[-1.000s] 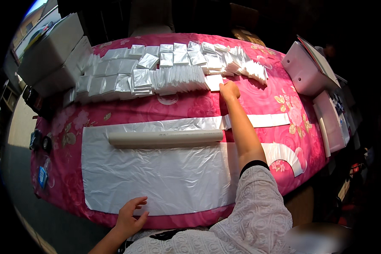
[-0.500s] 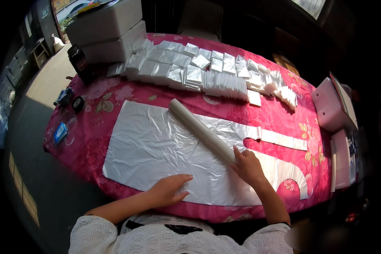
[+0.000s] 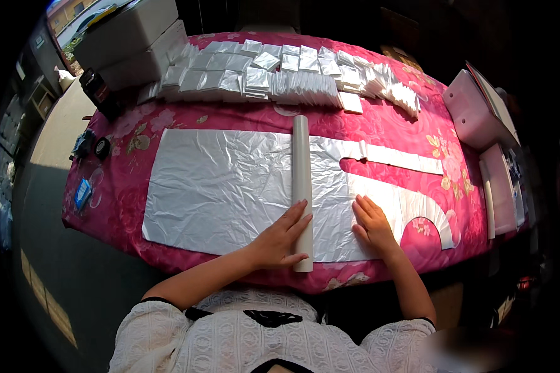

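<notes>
In the lower centre of the frame, the left hand (image 3: 279, 239) lies flat and open against the white rolled plastic tube (image 3: 302, 186). The right hand (image 3: 373, 225), also open, presses the thin silvery plastic sheet (image 3: 230, 186). The sheet seems light, soft and slippery, so flat palms likely hold it best.

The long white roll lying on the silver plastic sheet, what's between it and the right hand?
In the head view, only a bare strip of the silver plastic sheet lies between the long white roll and the right hand, which rests flat on the sheet.

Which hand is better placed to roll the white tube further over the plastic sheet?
Probably the left hand. It lies on the near end of the white tube, fingers across it. The right hand rests flat on the silver plastic sheet, beside the tube and apart from it.
</notes>
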